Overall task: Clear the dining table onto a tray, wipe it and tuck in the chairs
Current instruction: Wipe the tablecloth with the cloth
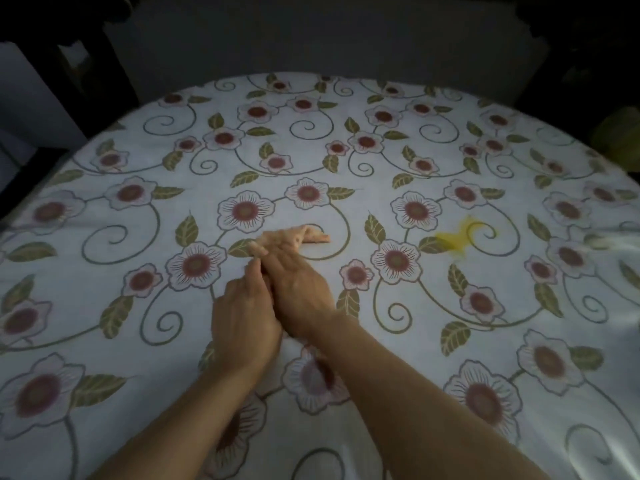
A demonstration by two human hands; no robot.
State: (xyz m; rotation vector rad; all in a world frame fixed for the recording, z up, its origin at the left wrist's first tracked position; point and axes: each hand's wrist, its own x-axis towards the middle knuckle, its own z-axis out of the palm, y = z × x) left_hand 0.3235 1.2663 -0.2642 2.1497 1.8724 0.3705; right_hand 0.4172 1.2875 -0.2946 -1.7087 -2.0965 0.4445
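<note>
The dining table (381, 306) is covered by a glossy white cloth printed with pink flowers and green leaves. A yellow smear (457, 237) lies on the cloth right of the middle. My right hand (294, 275) reaches across the middle, palm down, fingers stretched flat on the cloth towards the far side, with nothing visible in it. My left hand (242, 317) lies just left of it, touching its edge, back up, fingers curled and partly hidden under the right hand. No tray, dishes or wiping cloth show.
Dark chair shapes stand beyond the far edge at the top left (104, 46) and top right (588, 39). A yellow-green object (620, 140) sits off the table's right edge. The room around is dim.
</note>
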